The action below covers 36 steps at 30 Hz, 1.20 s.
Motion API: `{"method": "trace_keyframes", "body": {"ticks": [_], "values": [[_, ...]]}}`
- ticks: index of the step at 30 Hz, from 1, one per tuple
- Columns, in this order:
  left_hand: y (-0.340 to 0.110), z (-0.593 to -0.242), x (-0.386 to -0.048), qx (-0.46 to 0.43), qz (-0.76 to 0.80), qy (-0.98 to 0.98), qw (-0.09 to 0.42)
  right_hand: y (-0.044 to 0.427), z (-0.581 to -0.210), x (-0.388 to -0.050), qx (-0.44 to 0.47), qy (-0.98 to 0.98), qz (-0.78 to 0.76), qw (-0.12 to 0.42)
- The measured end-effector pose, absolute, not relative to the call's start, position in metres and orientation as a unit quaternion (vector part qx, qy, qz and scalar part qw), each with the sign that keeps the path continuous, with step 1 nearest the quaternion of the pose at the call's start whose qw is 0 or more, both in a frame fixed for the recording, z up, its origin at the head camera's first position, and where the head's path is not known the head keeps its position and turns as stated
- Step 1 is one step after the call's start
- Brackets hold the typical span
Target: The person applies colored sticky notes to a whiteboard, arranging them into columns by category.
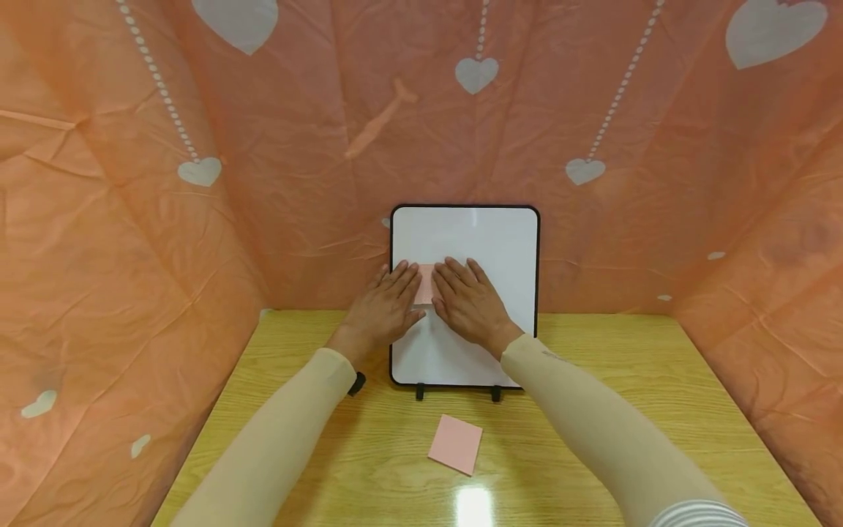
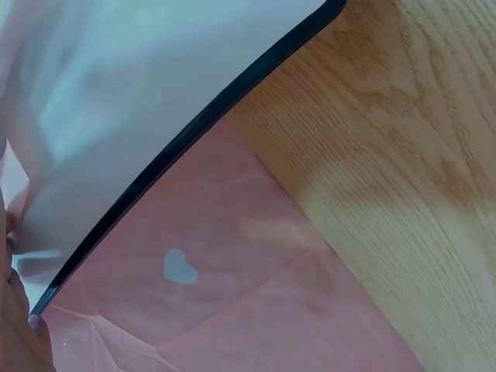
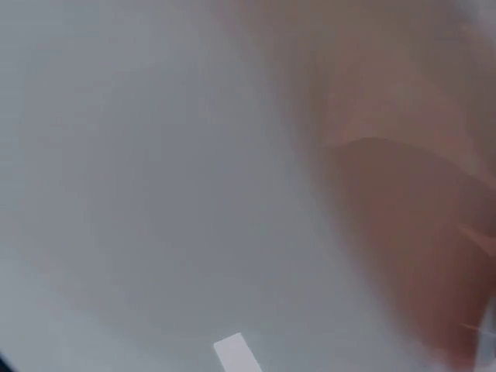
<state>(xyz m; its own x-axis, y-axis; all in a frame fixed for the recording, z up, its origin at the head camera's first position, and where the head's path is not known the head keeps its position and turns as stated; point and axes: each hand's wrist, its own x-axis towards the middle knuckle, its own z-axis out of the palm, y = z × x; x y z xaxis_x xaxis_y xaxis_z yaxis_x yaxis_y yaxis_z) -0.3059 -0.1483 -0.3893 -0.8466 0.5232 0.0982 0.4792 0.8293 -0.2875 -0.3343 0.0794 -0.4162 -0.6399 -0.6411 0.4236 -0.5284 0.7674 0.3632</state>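
Note:
A pink sticky note (image 1: 424, 284) lies flat on the white surface of a black-framed whiteboard (image 1: 464, 234). At the note's left edge rests my left hand (image 1: 384, 304), its fingers straight against the board. My right hand (image 1: 469, 301) lies with extended fingers over the note's right edge. In the left wrist view, part of the left hand (image 2: 23, 325) shows at the board's dark rim (image 2: 163, 163). The right wrist view is blurred, with the right hand (image 3: 411, 232) close to the white board. A pink sticky-note pad (image 1: 456, 444) sits on the table in front.
Two small black feet, one of them a stand foot (image 1: 420, 392), hold the board on the wooden table (image 1: 593, 380). A small black object (image 1: 357, 383) is beside the left forearm. Pink cloth (image 1: 296, 183) with white hearts surrounds the table at the back and sides.

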Motion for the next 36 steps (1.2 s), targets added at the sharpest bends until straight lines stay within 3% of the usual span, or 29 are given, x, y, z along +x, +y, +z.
{"method": "trace_keyframes", "body": {"ticks": [15, 23, 31, 36], "values": [[-0.139, -0.385, -0.309, -0.279, 0.086, -0.954, 0.068, 0.092, -0.424, -0.332, 0.305, -0.901, -0.071, 0.299], [-0.14, -0.386, -0.31, -0.267, 0.099, -0.957, 0.059, 0.083, -0.417, -0.335, 0.323, -0.88, -0.073, 0.34], [-0.143, -0.387, -0.31, -0.278, 0.111, -0.951, 0.075, 0.068, -0.405, -0.334, 0.341, -0.903, -0.078, 0.25], [-0.142, -0.387, -0.31, -0.278, 0.104, -0.952, 0.079, 0.082, -0.408, -0.333, 0.314, -0.906, -0.084, 0.272]]}}
